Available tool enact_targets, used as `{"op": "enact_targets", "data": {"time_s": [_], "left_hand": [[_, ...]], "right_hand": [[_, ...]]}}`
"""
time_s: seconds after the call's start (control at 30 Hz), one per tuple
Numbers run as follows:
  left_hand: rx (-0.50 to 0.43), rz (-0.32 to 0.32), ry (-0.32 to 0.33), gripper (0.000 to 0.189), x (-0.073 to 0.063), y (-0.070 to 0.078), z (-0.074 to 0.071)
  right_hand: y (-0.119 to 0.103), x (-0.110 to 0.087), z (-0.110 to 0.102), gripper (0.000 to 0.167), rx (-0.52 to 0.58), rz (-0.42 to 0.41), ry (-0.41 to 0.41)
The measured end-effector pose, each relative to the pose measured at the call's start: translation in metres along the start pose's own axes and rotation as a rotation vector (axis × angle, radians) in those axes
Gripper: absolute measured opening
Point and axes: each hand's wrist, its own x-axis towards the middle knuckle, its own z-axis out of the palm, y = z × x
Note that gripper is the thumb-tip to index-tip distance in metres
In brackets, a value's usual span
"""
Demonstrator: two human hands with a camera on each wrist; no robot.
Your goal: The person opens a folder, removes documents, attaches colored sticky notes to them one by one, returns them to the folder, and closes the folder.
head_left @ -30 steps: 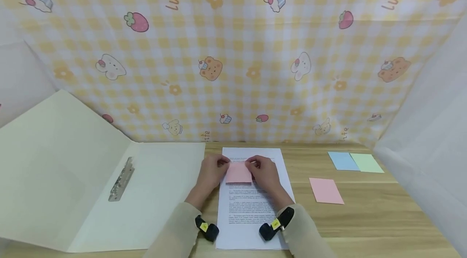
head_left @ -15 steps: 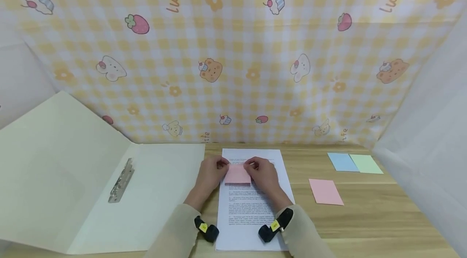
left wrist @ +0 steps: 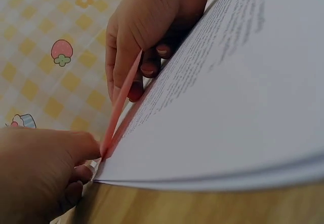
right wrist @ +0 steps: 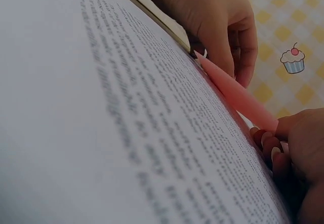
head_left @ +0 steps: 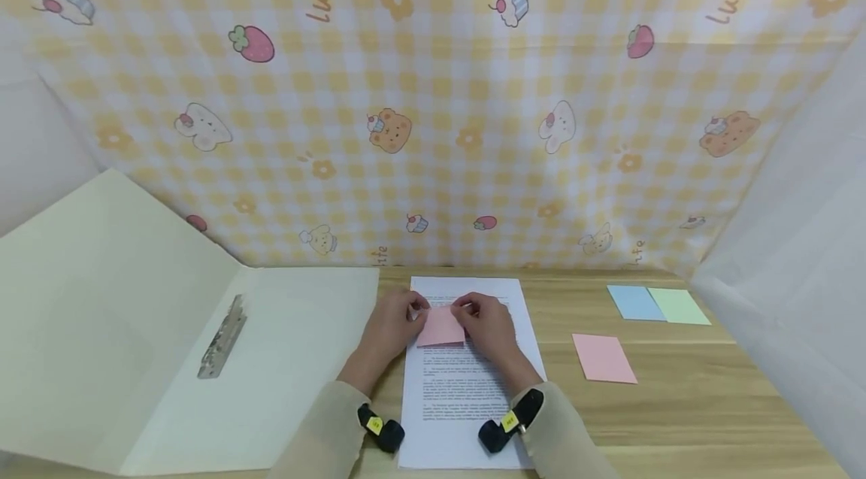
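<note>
A pink sticky note (head_left: 441,328) is held over the upper part of a stack of printed sheets (head_left: 460,396) in the head view. My left hand (head_left: 392,322) pinches its upper left corner. At the upper right corner, the thumb and fingers of my right hand (head_left: 489,325) pinch it too. The left wrist view shows the note (left wrist: 121,102) edge-on, its lower edge lifted off the page, with the left hand (left wrist: 43,168) at one end. From the right wrist, the note (right wrist: 238,97) slants above the text, the right hand (right wrist: 306,148) gripping its near end.
An opened cream folder (head_left: 298,366) with a metal clip (head_left: 223,336) lies left of the sheets. To the right, on the wooden table (head_left: 710,404), are a pink note (head_left: 604,358), a blue note (head_left: 636,302) and a green note (head_left: 679,306). A checkered cloth (head_left: 433,88) hangs behind.
My left fingers have shifted slightly right over the note's corner, and its lower edge now sits a little tilted. My right hand stays almost where it was.
</note>
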Motion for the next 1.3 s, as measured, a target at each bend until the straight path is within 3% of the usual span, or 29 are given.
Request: {"op": "enact_targets", "data": {"time_s": [0.17, 0.33, 0.7, 0.97, 1.1, 1.2, 1.3], "left_hand": [[0.063, 0.091, 0.014, 0.008, -0.006, 0.003, -0.002], [0.217, 0.171, 0.076, 0.013, -0.014, 0.005, -0.003], [0.362, 0.182, 0.055, 0.028, -0.026, 0.007, -0.004], [0.415, 0.123, -0.055, 0.037, -0.031, 0.013, -0.012], [0.428, 0.117, -0.109, 0.039, -0.032, 0.016, -0.014], [0.438, 0.141, -0.132, 0.039, -0.033, 0.017, -0.014], [0.432, 0.15, -0.134, 0.038, -0.034, 0.016, -0.014]], "right_hand": [[0.0, -0.001, 0.0, 0.012, 0.019, 0.013, -0.01], [-0.001, -0.001, -0.001, 0.012, 0.026, 0.004, -0.009], [0.0, 0.002, 0.001, 0.013, 0.006, 0.003, 0.0], [-0.006, -0.001, 0.001, 0.023, -0.057, -0.032, 0.032], [-0.015, -0.006, -0.002, 0.021, -0.218, -0.134, 0.116], [-0.026, -0.012, -0.002, 0.018, -0.319, -0.28, 0.167], [-0.04, -0.02, 0.001, 0.027, -0.317, -0.398, 0.053]]}}
